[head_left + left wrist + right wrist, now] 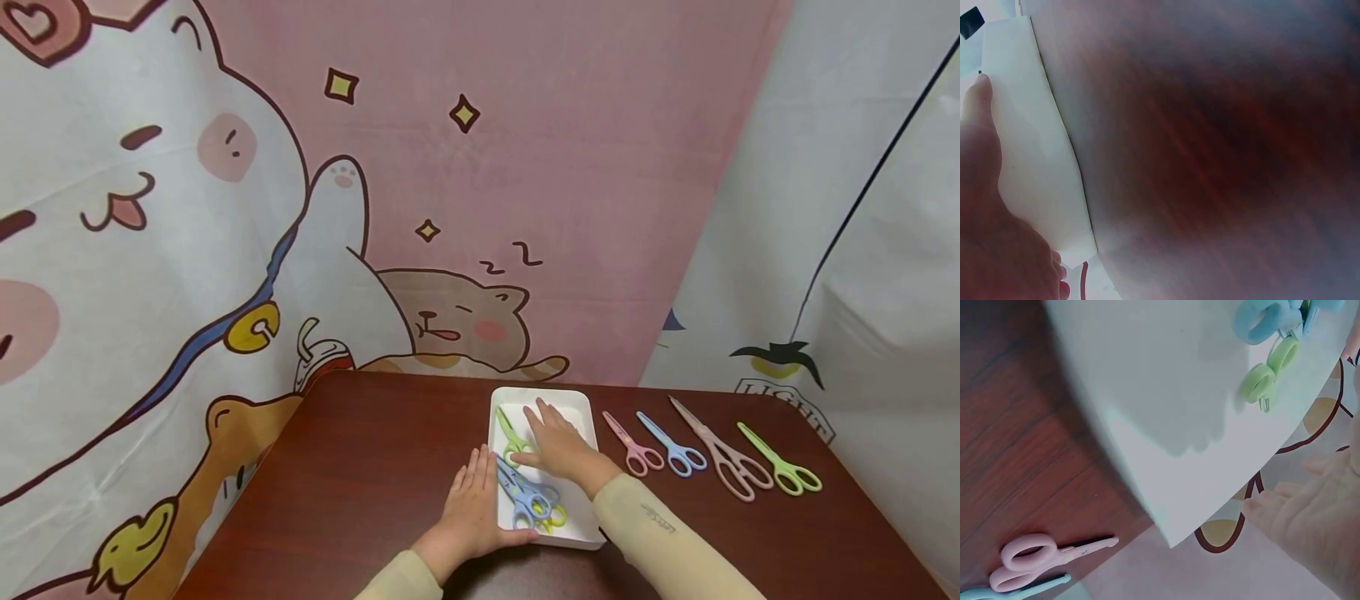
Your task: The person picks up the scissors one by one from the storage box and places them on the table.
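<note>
Four pairs of scissors lie in a row on the bench (390, 467), to the right of a white tray (573, 542): nearest the tray, the pink scissors (630, 446), then the light-blue scissors (669, 442), the larger dusty-pink scissors (716, 446) and, farthest out, the lime scissors (772, 454). All four point their blades toward the far edge, handles nearer the person, each apart from the next.

Inside the tray, along its left side, the green scissors (510, 435) lie toward the far end. Nearer the person is a heap of overlapping blue scissors (525, 492), their exact number hard to tell, with the yellow scissors (555, 518) showing partly from beneath.

The left hand (471, 510) rests against the tray's near left corner, straight fingers up along the left wall and thumb stretched along the near wall; its grip is apart, pressing rather than clamping. The right hand (558, 446) is over the tray, fingers extended and spread, its grip apart and holding nothing; the right wrist view shows a shadow across the tray floor. Both forearms wear pale sleeves (660, 533). Behind the bench hangs a pink and white backdrop (600, 167) with cartoon cats.
</note>
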Motion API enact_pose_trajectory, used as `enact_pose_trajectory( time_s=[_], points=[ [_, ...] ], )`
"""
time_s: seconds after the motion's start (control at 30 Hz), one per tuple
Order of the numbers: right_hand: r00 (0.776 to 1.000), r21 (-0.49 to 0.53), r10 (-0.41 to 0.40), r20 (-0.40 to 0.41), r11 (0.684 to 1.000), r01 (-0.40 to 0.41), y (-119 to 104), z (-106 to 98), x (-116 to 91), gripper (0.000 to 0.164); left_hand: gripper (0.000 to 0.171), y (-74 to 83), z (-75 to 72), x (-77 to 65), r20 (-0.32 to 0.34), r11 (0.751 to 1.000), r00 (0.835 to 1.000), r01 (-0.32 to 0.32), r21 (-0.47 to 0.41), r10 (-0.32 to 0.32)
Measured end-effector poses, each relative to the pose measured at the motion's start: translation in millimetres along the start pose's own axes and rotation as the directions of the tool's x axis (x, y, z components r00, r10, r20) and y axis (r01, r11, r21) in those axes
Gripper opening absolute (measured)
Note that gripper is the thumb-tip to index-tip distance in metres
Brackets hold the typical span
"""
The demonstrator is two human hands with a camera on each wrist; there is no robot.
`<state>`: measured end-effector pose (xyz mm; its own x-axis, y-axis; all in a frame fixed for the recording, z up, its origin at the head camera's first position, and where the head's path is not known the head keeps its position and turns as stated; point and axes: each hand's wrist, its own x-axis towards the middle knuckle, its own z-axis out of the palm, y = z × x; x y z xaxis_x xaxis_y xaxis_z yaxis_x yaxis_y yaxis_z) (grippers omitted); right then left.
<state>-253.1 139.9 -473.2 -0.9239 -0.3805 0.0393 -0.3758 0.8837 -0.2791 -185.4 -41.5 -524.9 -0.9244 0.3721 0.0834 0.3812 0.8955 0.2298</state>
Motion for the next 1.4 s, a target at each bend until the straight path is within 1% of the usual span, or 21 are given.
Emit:
enact_pose_trajectory(
  time_s=[0.13, 0.33, 0.43, 0.6, 0.73, 0.83, 1.13, 1.23, 1.4],
  points=[
    [0.997, 0.042, 0.051, 0.055, 0.998, -0.053, -6, 2, 9, 0.087, 0.133, 1.8, -3.7, -1.3, -0.001, 1.000, 1.000, -0.004, -0.006, 0.004],
    [0.983, 0.094, 0.135, 0.128, 0.985, -0.147, -13, 5, 20, 0.089, 0.132, 3.0, -8.8, -1.5, 0.015, 1.000, 1.000, 0.004, -0.006, -0.004],
    [0.973, 0.101, 0.173, 0.153, 0.977, -0.190, -16, 8, 22, 0.090, 0.132, 2.9, -9.4, -1.1, 0.019, 1.000, 1.000, 0.004, -0.010, -0.004],
    [0.959, 0.100, 0.225, 0.171, 0.964, -0.245, -16, 15, 25, 0.089, 0.133, 2.5, -8.7, -0.7, 0.016, 1.000, 1.000, 0.004, -0.017, -0.004],
    [0.955, 0.081, 0.245, 0.168, 0.962, -0.261, -15, 22, 29, 0.086, 0.132, 1.9, -8.1, -1.3, 0.017, 1.000, 1.000, 0.006, -0.015, -0.006],
    [0.956, 0.053, 0.246, 0.161, 0.965, -0.257, -15, 25, 32, 0.085, 0.132, 2.0, -8.2, -1.9, 0.009, 1.000, 1.000, 0.001, -0.017, -0.001],
    [0.957, -0.013, 0.250, 0.149, 0.968, -0.251, -21, 28, 34, 0.072, 0.130, 2.8, -10.0, -1.7, 0.012, 1.000, 1.000, 0.003, -0.029, -0.003],
    [0.954, -0.021, 0.262, 0.145, 0.965, -0.262, -22, 28, 34, 0.067, 0.130, 3.0, -9.6, -1.5, 0.018, 1.000, 1.000, 0.003, -0.023, -0.003],
    [0.952, 0.003, 0.269, 0.144, 0.962, -0.273, -22, 28, 35, 0.063, 0.131, 2.6, -7.3, -0.6, 0.021, 1.000, 1.000, 0.001, -0.015, 0.000]
  ],
)
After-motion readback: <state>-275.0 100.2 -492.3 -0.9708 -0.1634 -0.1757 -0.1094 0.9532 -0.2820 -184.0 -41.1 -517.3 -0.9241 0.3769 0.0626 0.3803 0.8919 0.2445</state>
